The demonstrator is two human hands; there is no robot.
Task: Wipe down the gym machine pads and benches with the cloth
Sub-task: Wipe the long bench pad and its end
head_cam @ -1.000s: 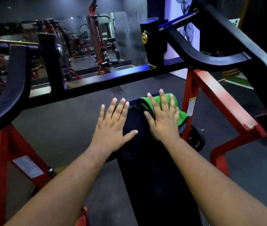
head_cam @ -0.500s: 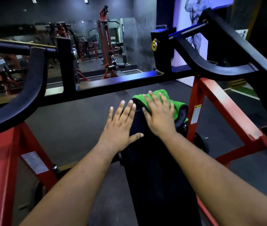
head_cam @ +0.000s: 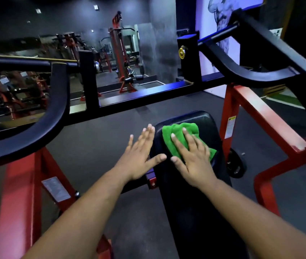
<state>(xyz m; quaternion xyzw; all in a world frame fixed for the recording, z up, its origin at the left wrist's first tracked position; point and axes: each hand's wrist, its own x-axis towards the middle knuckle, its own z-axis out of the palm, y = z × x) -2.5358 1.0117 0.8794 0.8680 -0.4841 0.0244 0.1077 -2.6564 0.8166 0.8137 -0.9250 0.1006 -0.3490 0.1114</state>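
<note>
Right hand (head_cam: 193, 156): fingers spread flat, pressing the green cloth (head_cam: 181, 136) onto the black bench pad (head_cam: 197, 212); left hand (head_cam: 139, 156): fingers straight, holding nothing, at the pad's left edge, contact uncertain; cloth lies under and just beyond the right fingertips, near the pad's far end; pad's long axis runs from the person away toward the black crossbar (head_cam: 148, 96); unwiped length likely lies nearer the body; red frame legs (head_cam: 260, 116) flank the pad; curved black lever arms (head_cam: 41, 131) stand above, apart.
</note>
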